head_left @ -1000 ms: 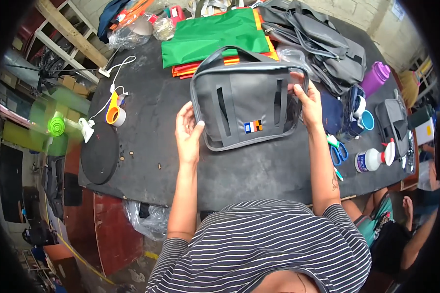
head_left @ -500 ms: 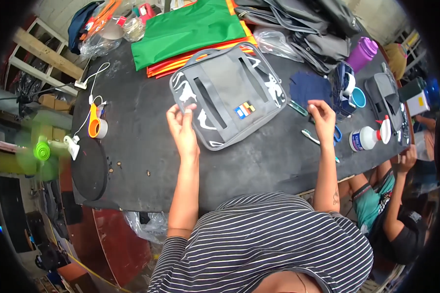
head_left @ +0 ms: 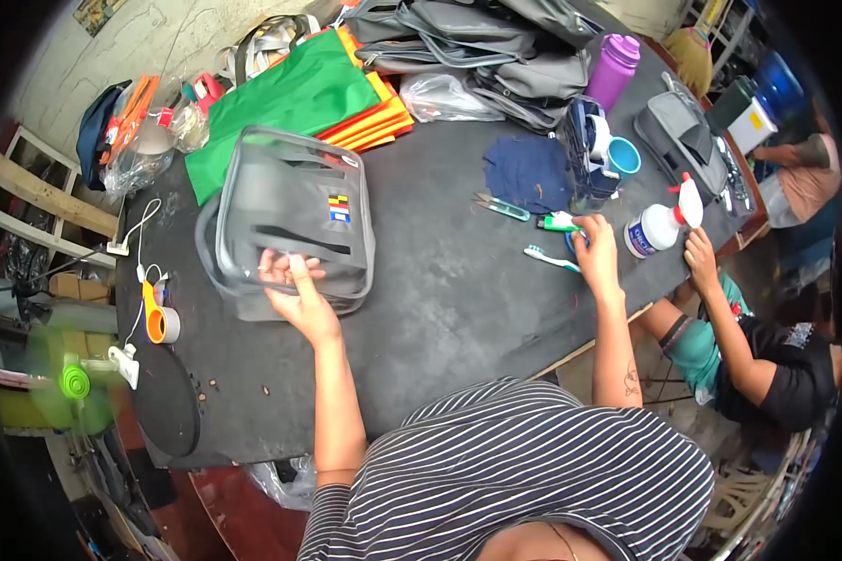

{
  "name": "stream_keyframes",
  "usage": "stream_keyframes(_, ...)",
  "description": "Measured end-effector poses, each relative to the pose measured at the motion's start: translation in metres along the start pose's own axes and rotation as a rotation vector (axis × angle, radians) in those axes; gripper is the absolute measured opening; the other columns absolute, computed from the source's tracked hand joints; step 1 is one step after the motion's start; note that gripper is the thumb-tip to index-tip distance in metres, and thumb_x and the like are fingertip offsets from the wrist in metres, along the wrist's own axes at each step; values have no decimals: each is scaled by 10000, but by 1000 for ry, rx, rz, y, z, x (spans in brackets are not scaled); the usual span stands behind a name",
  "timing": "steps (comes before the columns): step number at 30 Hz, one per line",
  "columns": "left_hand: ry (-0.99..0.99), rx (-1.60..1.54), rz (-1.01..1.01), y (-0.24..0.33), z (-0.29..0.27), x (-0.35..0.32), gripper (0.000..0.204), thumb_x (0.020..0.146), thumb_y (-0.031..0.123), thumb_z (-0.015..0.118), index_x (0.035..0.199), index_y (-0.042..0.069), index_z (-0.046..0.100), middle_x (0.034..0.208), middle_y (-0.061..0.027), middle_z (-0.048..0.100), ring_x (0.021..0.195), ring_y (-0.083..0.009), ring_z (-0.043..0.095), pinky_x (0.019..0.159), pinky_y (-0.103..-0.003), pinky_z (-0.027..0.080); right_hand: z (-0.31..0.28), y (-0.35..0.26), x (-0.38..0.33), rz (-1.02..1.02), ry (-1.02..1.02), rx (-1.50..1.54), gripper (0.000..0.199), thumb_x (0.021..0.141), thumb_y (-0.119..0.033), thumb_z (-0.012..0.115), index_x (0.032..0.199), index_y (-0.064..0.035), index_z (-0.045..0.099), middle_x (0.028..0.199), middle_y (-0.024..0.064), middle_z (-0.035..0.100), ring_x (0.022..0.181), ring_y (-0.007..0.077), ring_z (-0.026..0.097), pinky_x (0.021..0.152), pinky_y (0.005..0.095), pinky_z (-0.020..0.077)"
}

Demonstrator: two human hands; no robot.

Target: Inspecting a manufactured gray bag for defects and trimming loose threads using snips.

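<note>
Bag [head_left: 285, 210] in the head view: grey, with a small coloured patch; it was tilted over the left part of the table [head_left: 440, 290], handle to the left, overlapping the green fabric [head_left: 290, 93]; whether it touched the table could not be told.
Left hand [head_left: 297, 292]: pinched the bag near its lower edge, thumb toward the camera.
Right hand [head_left: 597, 252]: fingers bent, thumb close to forefinger, over the blue scissors [head_left: 570, 241]; whether it gripped them could not be told.
Beside the right hand: a toothbrush [head_left: 550, 259], snips [head_left: 505, 208] and, further off, blue cloth [head_left: 526, 176].
Table's right: a spray bottle [head_left: 653, 231], near a co-worker's hand [head_left: 700, 254].
</note>
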State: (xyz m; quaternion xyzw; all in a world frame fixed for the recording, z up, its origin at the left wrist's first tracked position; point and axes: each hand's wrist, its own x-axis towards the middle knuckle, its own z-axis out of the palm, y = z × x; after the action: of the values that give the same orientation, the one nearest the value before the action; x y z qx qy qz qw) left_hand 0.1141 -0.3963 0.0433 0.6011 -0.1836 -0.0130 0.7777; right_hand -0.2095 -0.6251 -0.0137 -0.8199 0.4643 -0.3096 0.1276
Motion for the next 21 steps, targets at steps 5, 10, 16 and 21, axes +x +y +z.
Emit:
stream_keyframes(5,-55,-209,-169,-19,-19,12,612,884,52,570,1410,120,266,1192,-180,527,1084,-269,556,920,-384,437,20,-13,11,-79,-77,-215,393,671,-65,709,1054,-116,640,978,87,561,910,312,484,810,401,398)
stream_keyframes(10,-109,-195,-148,-13,-29,18,653,871,5,545,1435,137,244,1225,-162,533,1171,-235,492,969,-353,381,16,-34,30,-29,-242,-96,335,689,-30,663,1003,-67,551,932,156,570,873,354,542,761,431,426)
stream_keyframes(16,-202,-168,-100,-5,-17,13,655,865,-39,512,1440,71,219,1248,-170,527,1198,-197,456,1030,-326,294,70,-111,20,-8,-388,593,311,929,-302,472,1117,-65,399,797,104,527,716,225,550,667,352,433)
stream_keyframes(21,-273,-98,-39,-1,-11,12,622,875,-27,509,1426,74,240,1239,-159,539,1188,-191,467,1014,-323,306,103,-172,2,-131,-786,1036,364,974,-252,399,1288,-69,385,930,83,568,859,175,542,823,325,440)
